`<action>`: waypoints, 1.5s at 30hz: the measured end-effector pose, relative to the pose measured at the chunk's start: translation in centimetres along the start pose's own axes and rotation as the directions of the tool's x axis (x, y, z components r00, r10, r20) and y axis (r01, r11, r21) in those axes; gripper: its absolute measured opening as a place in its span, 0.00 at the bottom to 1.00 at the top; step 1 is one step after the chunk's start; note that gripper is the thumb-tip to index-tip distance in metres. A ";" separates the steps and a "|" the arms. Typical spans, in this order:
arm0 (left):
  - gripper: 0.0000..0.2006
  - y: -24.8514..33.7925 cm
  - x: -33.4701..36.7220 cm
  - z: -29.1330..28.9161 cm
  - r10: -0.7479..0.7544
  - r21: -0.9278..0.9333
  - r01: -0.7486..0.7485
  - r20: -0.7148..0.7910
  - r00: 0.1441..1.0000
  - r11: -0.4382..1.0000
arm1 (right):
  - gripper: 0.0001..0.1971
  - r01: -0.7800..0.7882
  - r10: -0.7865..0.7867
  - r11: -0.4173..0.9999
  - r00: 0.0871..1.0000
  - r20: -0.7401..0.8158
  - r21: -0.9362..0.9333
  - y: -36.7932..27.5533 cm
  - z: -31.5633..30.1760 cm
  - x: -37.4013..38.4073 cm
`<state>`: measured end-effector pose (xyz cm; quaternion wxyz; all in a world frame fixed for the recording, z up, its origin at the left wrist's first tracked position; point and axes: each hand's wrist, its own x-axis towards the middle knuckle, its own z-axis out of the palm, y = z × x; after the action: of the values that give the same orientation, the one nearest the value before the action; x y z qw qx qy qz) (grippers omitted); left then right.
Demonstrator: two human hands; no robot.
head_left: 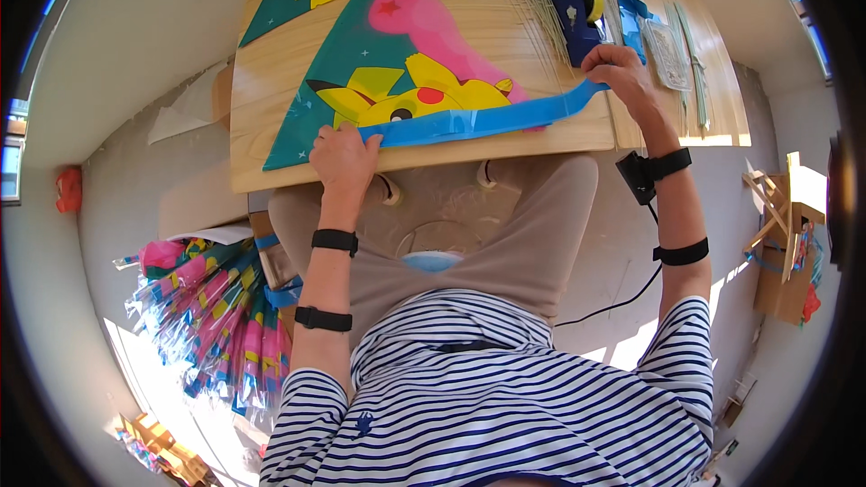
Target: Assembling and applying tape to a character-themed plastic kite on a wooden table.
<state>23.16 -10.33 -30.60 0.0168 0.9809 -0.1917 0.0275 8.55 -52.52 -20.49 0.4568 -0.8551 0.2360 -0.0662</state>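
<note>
While my right hand (624,81) pinches the glossy blue ribbon (492,122), my half-curled left hand (345,160), grip unclear, should anchor its other end.

On your left: clear-wrapped multicoloured bundles (212,307), lying on the floor (595,280) | Further left: red bag (69,189) against the wall (54,289); window (13,162) at the far edge | At your lower left: cardboard box (171,451) | On your right: second cardboard box (781,289), pale wooden strips (767,203) at its top
</note>
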 end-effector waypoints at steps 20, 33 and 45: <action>0.23 -0.5 -0.8 1.1 -0.029 -0.125 0.008 -0.172 0.985 0.992 | 0.18 -0.200 -0.076 0.925 0.735 0.674 0.323 -6.5 25.5 2.4; 0.09 -2.6 -1.1 0.0 -0.002 -0.240 -0.002 -0.013 1.000 0.971 | 0.08 0.150 -0.139 0.988 0.849 0.509 0.020 -7.3 28.7 1.9; 0.19 -1.6 -1.0 -1.0 -0.055 -0.260 0.045 -0.032 0.998 0.964 | 0.06 0.461 -0.351 0.846 0.859 0.372 -0.266 -7.4 31.7 0.9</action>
<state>22.82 -8.41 -29.66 0.1495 0.9741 -0.1684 0.0208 22.27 -25.67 -32.80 0.3056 -0.9518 -0.0194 0.0149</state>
